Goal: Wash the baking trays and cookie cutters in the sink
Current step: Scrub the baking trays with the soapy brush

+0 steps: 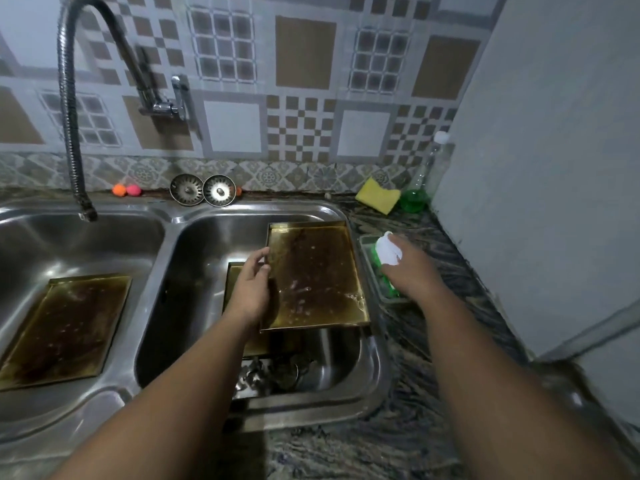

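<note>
Nearest to the camera, two bare forearms reach forward over the front rim of the sink (311, 415). In the bottom of the right basin, close to this rim, lie the cookie cutters (266, 374), a small heap of metal shapes that is too dark to count. Above them the left hand (251, 289) grips the left long edge of a baking tray (315, 275), thumb on the upper face and fingers curled under, so the tray hangs over the basin with its long axis running away from the person. A second tray (233, 282) lies under it, mostly hidden, and a third tray (65, 327) rests in the left basin.

The right hand (407, 268) is on the worktop (415, 341) just right of the held tray, closed around something white and a green scrubber (389, 284) in a small dish (372, 268). It seems the next move is scrubbing: the tray lies to the left of the right hand, near, with its dirty face up, so this hand needs to cross only a little.

Further back, a yellow sponge (377, 195) and a soap bottle (420, 188) stand by the wall, and the faucet hose (74, 133) hangs over the left basin.
</note>
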